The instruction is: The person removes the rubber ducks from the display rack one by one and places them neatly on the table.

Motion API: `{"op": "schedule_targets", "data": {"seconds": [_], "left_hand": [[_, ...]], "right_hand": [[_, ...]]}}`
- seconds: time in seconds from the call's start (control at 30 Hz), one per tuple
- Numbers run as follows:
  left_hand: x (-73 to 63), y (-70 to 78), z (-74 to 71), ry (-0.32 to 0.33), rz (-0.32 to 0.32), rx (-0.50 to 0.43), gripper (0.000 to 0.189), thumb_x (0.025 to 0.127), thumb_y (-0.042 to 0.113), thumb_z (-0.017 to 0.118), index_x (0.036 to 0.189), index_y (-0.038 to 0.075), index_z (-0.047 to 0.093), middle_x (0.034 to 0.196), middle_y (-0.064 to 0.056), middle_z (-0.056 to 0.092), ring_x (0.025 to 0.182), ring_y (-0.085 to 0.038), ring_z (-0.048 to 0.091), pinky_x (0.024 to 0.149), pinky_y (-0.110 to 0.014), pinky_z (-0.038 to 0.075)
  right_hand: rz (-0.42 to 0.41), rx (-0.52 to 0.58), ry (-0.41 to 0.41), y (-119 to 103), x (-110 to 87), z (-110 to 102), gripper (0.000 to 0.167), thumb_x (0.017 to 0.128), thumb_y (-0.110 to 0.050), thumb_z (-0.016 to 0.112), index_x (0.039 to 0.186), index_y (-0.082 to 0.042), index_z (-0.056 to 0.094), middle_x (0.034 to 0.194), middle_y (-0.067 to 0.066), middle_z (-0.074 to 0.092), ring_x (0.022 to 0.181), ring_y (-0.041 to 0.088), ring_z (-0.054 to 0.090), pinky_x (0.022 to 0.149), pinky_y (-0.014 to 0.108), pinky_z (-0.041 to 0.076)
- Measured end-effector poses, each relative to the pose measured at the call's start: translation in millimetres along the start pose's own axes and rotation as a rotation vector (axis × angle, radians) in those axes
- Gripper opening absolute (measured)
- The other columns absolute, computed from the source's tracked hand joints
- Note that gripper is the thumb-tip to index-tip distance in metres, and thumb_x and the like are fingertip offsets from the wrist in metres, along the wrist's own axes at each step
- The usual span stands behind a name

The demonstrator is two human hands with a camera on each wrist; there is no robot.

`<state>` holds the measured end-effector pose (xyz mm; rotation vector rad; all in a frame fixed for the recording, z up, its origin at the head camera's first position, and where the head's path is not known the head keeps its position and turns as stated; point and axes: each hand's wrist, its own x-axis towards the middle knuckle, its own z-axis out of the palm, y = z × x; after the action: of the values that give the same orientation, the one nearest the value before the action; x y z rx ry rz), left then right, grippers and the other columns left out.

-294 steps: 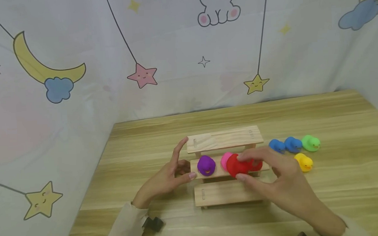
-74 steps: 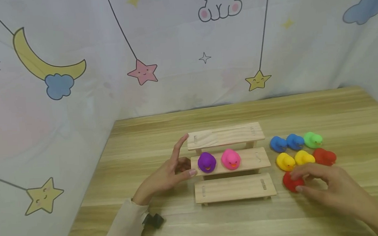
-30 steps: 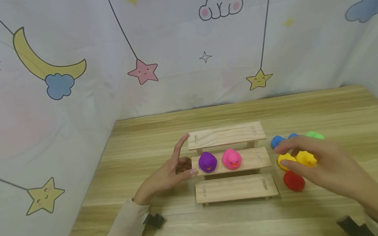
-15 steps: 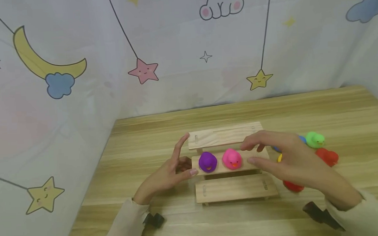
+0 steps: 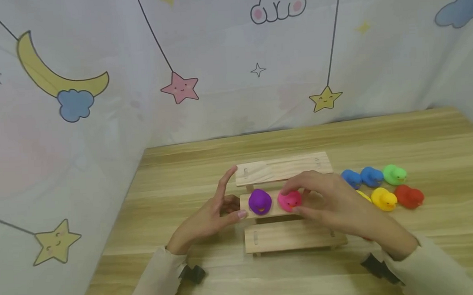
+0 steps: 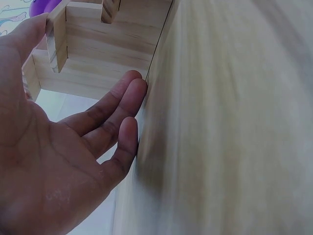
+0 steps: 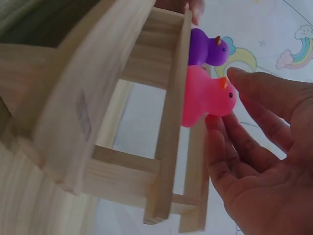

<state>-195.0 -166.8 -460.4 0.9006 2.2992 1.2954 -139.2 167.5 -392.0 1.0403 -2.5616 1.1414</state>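
A three-step wooden stand point(image 5: 289, 236) stands on the table. On its middle step sit a purple rubber duck point(image 5: 260, 202) and a pink rubber duck point(image 5: 288, 202). With thumb and index finger my right hand point(image 5: 338, 202) pinches the pink duck; in the right wrist view its other fingers lie close beside the duck point(image 7: 208, 100). My left hand point(image 5: 208, 217) rests at the stand's left end, index fingertip at the top step and thumb at the middle one. Its remaining fingers bend loosely near the tabletop in the left wrist view and hold nothing.
Right of the stand are two blue ducks point(image 5: 371, 177), a green duck point(image 5: 395, 174), a yellow duck point(image 5: 384, 199) and a red duck point(image 5: 409, 196). My right hand and arm partly hide another yellow duck and nearly all of another red one. A printed cloth point(image 5: 227, 117) hangs behind the table point(image 5: 189, 158).
My right hand put down the red duck on the table, passed over the yellow ducks and moved left to the pink duck, which it now pinches. My left hand has stayed at the stand.
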Motion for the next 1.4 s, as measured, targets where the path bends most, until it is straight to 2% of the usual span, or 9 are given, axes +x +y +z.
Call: {"op": "schedule_targets", "data": {"seconds": [0.27, 0.53, 0.63, 0.8, 1.07, 1.2, 1.4], "left_hand": [[0.2, 0.4, -0.5, 0.002, 0.002, 0.003, 0.107, 0.106, 0.025, 0.07, 0.168, 0.047, -0.013, 0.1, -0.006, 0.078, 0.094, -0.016, 0.075, 0.096, -0.033, 0.06], [1.4, 1.5, 0.2, 0.001, -0.013, -0.001, 0.107, 0.106, 0.026, 0.07, 0.167, 0.049, -0.014, 0.103, -0.006, 0.079, 0.096, -0.017, 0.075, 0.098, -0.034, 0.06], [1.4, 1.8, 0.3, 0.003, -0.017, 0.0, 0.107, 0.106, 0.026, 0.07, 0.167, 0.049, -0.014, 0.106, -0.006, 0.08, 0.098, -0.016, 0.076, 0.098, -0.034, 0.059], [0.6, 1.7, 0.0, 0.002, -0.008, -0.008, 0.107, 0.106, 0.025, 0.07, 0.167, 0.049, -0.014, 0.103, -0.007, 0.079, 0.095, -0.017, 0.075, 0.097, -0.033, 0.06], [0.9, 1.3, -0.3, 0.002, -0.006, -0.006, 0.107, 0.106, 0.025, 0.071, 0.168, 0.048, -0.014, 0.104, -0.007, 0.079, 0.096, -0.017, 0.075, 0.098, -0.033, 0.059], [0.4, 1.3, -0.5, 0.001, -0.009, -0.006, 0.108, 0.106, 0.025, 0.071, 0.168, 0.048, -0.014, 0.106, -0.008, 0.08, 0.098, -0.018, 0.076, 0.098, -0.034, 0.059], [0.0, 1.7, -1.0, 0.0, -0.017, 0.0, 0.107, 0.106, 0.027, 0.071, 0.167, 0.049, -0.014, 0.109, -0.007, 0.08, 0.101, -0.017, 0.076, 0.1, -0.034, 0.059]], "right_hand": [[0.033, -0.012, 0.014, 0.3, -2.5, 4.0, 0.047, 0.087, -0.003, 0.088, 0.127, -0.023, 0.074, 0.119, -0.012, 0.078, 0.103, 0.006, 0.072, 0.088, 0.029, 0.065], [-0.038, -0.051, 0.118, -1.2, -18.2, -18.2, 0.054, 0.081, 0.0, 0.091, 0.125, -0.025, 0.073, 0.112, -0.018, 0.077, 0.101, 0.0, 0.07, 0.09, 0.015, 0.055], [-0.028, -0.071, 0.147, -2.1, -27.6, -27.6, 0.057, 0.08, 0.0, 0.093, 0.126, -0.027, 0.073, 0.112, -0.018, 0.077, 0.1, 0.0, 0.069, 0.089, 0.012, 0.053], [0.019, -0.086, 0.18, -1.0, -44.7, -43.5, 0.065, 0.074, 0.005, 0.094, 0.128, -0.027, 0.074, 0.118, -0.013, 0.078, 0.098, -0.002, 0.07, 0.09, 0.006, 0.052], [0.072, -0.106, 0.216, 9.6, -64.0, -66.2, 0.068, 0.067, 0.014, 0.094, 0.124, -0.019, 0.075, 0.121, -0.016, 0.075, 0.098, -0.005, 0.07, 0.089, 0.005, 0.054], [0.127, -0.102, 0.23, 14.1, -75.3, -71.2, 0.066, 0.068, 0.015, 0.093, 0.122, -0.019, 0.076, 0.123, -0.016, 0.075, 0.102, -0.006, 0.07, 0.088, 0.005, 0.054], [0.214, -0.121, 0.247, 25.4, -97.0, -69.7, 0.056, 0.072, 0.01, 0.093, 0.117, -0.022, 0.08, 0.115, -0.019, 0.078, 0.104, -0.008, 0.067, 0.089, 0.002, 0.051]]}}
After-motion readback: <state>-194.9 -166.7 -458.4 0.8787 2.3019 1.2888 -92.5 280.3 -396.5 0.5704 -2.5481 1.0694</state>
